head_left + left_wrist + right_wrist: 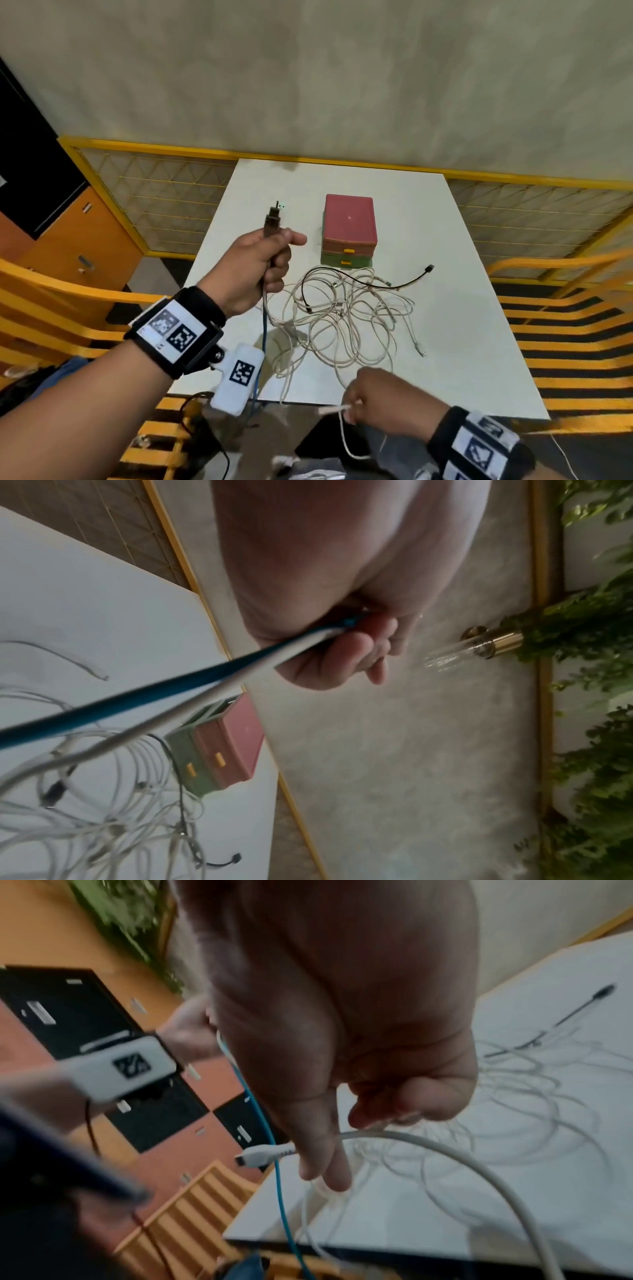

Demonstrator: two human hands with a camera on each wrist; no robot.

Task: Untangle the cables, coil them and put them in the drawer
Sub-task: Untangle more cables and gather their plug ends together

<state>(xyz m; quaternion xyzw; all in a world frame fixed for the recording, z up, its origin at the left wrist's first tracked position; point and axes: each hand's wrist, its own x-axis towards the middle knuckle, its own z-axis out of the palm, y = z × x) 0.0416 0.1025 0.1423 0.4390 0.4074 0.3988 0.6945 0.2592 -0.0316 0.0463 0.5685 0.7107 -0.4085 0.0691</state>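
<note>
A tangle of white cables [346, 315] lies on the white table [462, 325], with a black cable [397, 282] across its top. My left hand [263, 263] is raised above the table's left side and grips the plug ends [274, 219] of a blue cable [137, 696] and a white cable [192, 707], which hang down over the front edge. My right hand [373, 394], at the front edge, pinches a white cable near its plug [263, 1156]. A small drawer box [347, 229], pink over green with yellow handles, stands behind the tangle, drawers closed.
Yellow slatted chairs [565, 329] stand left and right of the table. A yellow-framed mesh fence [164, 192] runs behind it. An orange and black cabinet [68, 222] is at the far left. Greenery [596, 723] shows on the wall in the left wrist view.
</note>
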